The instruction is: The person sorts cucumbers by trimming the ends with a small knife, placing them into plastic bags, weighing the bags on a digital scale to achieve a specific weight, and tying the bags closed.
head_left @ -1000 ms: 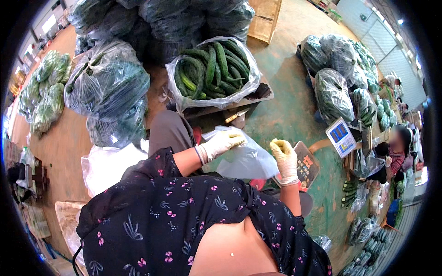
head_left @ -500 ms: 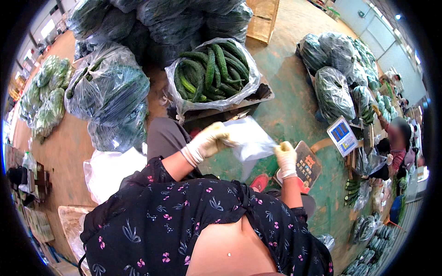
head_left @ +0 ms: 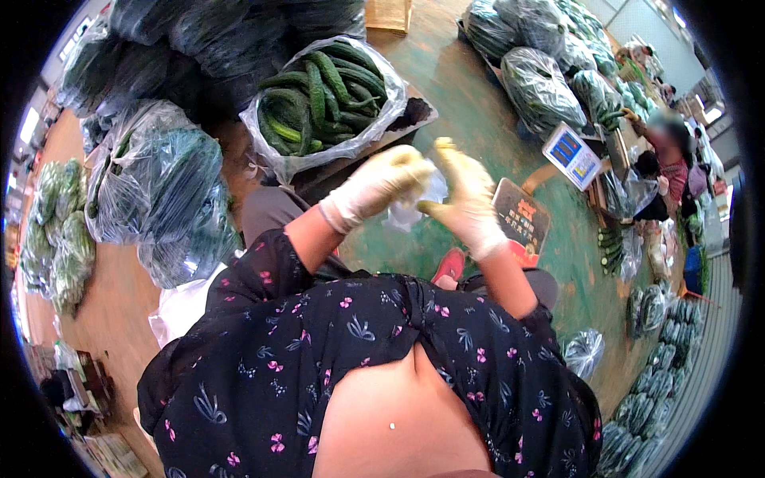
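Observation:
In front of my body my left hand [head_left: 382, 185], in a pale glove, is closed on a thin clear plastic bag [head_left: 405, 217]. The bag hangs bunched beneath its fingers. My right hand [head_left: 468, 195], gloved too, is lifted beside the bag, thumb and fingers apart. Whether it touches the film I cannot tell. Just beyond the left hand, a crate holds dark green cucumbers [head_left: 323, 99] heaped inside a clear plastic liner [head_left: 271, 163].
Filled plastic bags of green vegetables [head_left: 171, 191] stand at left, with a dark stack behind. A scale display [head_left: 572, 157] rises at right near a dark platform [head_left: 519, 219]. Bagged produce [head_left: 542, 88] fills the far right. A person [head_left: 669, 147] works there.
The bag, stretched between both hands before, is now gathered at my left hand. My right hand has let go of its edge, opened and moved up and left. The view has shifted rightward.

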Demonstrator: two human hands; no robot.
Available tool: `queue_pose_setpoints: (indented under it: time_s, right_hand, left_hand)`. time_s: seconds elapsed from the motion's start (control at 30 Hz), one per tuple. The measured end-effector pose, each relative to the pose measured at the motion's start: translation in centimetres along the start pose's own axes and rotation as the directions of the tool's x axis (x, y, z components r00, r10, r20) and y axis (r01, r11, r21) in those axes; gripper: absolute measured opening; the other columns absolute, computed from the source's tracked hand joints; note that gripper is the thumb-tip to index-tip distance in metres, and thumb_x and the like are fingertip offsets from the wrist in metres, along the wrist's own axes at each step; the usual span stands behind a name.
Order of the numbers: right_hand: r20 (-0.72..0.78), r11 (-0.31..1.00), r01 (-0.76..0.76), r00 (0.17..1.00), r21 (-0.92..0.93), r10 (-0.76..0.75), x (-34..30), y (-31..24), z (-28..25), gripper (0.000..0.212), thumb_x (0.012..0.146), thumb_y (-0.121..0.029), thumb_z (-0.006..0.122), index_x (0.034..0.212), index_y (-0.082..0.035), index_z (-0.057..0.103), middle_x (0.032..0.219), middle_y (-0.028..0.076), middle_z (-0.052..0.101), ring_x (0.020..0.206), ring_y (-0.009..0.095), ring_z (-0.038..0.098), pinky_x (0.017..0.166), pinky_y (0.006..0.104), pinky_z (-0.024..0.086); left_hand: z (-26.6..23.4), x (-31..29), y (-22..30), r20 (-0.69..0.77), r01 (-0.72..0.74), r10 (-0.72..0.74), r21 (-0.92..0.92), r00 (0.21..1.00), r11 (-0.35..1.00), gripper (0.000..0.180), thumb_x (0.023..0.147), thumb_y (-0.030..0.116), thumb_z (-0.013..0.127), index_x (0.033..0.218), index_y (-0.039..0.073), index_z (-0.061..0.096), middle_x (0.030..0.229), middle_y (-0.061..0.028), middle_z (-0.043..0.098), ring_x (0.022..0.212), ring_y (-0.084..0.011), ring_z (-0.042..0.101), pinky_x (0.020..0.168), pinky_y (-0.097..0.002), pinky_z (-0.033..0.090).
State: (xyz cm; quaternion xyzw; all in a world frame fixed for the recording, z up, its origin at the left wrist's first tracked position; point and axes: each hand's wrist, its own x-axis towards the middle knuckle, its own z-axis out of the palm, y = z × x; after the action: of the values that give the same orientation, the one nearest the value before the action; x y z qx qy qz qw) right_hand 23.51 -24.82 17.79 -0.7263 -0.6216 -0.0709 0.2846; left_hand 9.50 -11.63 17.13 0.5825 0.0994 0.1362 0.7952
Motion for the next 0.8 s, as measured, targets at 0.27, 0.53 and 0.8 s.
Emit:
queue_pose_setpoints:
  time_s: [0.27, 0.53, 0.8]
  right_hand:
    - [-0.04, 0.857, -0.509, 0.861, -0.079, 0.507, -0.1, 12.3, -2.2, 0.029, 0.078, -0.013, 0.058, 0.106, -0.015, 0.064, 0.099, 0.01, 0.066, 0.095, 0.027, 0.063, 0.083, 0.0356, 0.048]
    - [-0.602, 0.988, -0.03, 0.796, -0.153, -0.069, -1.0, 6.3, -8.2, 0.05, 0.08, -0.003, 0.052, 0.13, -0.004, 0.047, 0.109, 0.014, 0.059, 0.099, 0.03, 0.057, 0.088, 0.0371, 0.045]
    - [-0.015, 0.854, -0.52, 0.854, -0.024, 0.519, -8.2, 14.1, 3.0, 0.06, 0.08, -0.008, 0.051, 0.137, -0.01, 0.037, 0.115, 0.02, 0.057, 0.104, 0.036, 0.056, 0.09, 0.0404, 0.043]
  left_hand:
    - [-9.9, 0.3, 4.0, -0.222, 0.272, 0.467, 0.961, 0.856, -0.041, 0.011, 0.078, 0.014, 0.058, 0.087, 0.007, 0.055, 0.085, -0.0184, 0.06, 0.079, -0.0377, 0.061, 0.07, -0.0448, 0.049]
    - [-3.3, 2.2, 4.1, 0.352, -0.412, 0.857, 0.892, 0.377, -0.186, 0.035, 0.067, 0.001, 0.06, 0.102, 0.004, 0.058, 0.085, -0.0157, 0.059, 0.078, -0.0345, 0.056, 0.07, -0.0406, 0.046]
    - [-9.5, -1.2, -11.6, -0.186, 0.182, 0.102, 0.982, 0.977, 0.043, 0.025, 0.082, 0.024, 0.047, 0.077, 0.007, 0.065, 0.078, -0.0183, 0.064, 0.073, -0.0367, 0.062, 0.066, -0.0452, 0.049]
